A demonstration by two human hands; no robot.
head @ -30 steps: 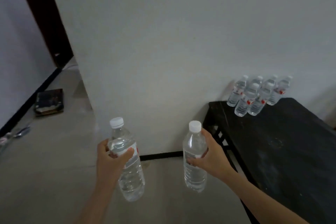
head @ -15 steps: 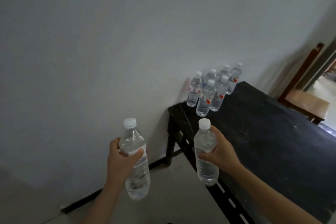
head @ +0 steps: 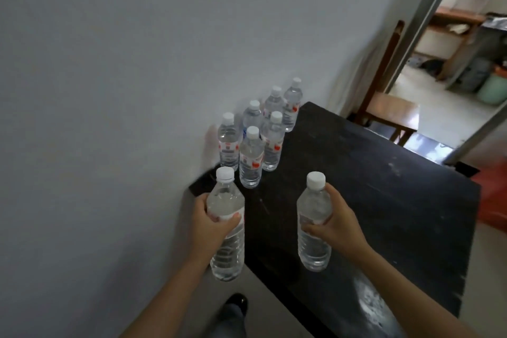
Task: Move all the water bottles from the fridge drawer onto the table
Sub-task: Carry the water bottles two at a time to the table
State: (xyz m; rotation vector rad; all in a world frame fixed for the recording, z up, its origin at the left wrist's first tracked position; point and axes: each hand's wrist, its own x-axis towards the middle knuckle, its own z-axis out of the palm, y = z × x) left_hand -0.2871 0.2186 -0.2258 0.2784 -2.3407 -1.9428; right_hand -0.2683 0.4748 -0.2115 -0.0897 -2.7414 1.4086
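Observation:
My left hand [head: 210, 223] grips a clear water bottle [head: 227, 244] with a white cap, held upright over the near left edge of the black table [head: 384, 200]. In my right hand [head: 333, 225] is a second clear bottle [head: 312, 241], upright above the table's near part. Several more water bottles [head: 251, 156] with white caps and red-marked labels stand in a cluster at the table's far left corner, against the wall. No fridge drawer appears in this view.
A pale wall [head: 123, 77] runs along the table's left side. A wooden chair [head: 389, 107] stands beyond the far end, beside an open doorway [head: 466, 49]. Something red [head: 493, 195] lies on the floor to the right. My shoe [head: 237, 303] shows below.
The view has swung right and closer to the table. Both hands, each holding its bottle, now hover over the table's near end instead of over the floor.

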